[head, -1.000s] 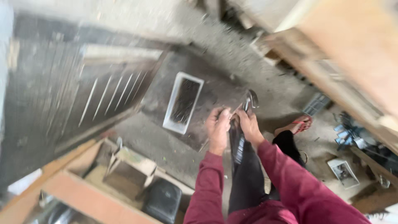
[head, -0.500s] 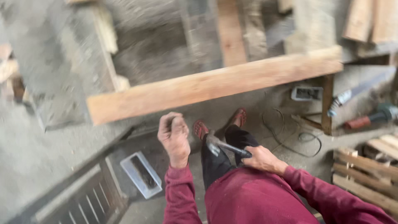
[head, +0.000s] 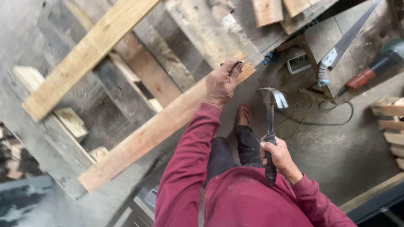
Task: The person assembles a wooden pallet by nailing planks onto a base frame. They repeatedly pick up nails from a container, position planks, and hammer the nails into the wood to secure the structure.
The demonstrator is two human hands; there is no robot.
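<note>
Underfoot, dusty concrete floor, scattered planks.

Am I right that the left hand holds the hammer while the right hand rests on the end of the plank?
Not quite: the hands are swapped. In the head view the right hand grips the hammer, and the left hand rests on the end of the plank.

Grey concrete floor, dusty and evenly daylit. A handsaw and an orange-handled power tool lie at upper right, with a looped cable nearby. Stacked pale slats occupy the right edge.
</note>
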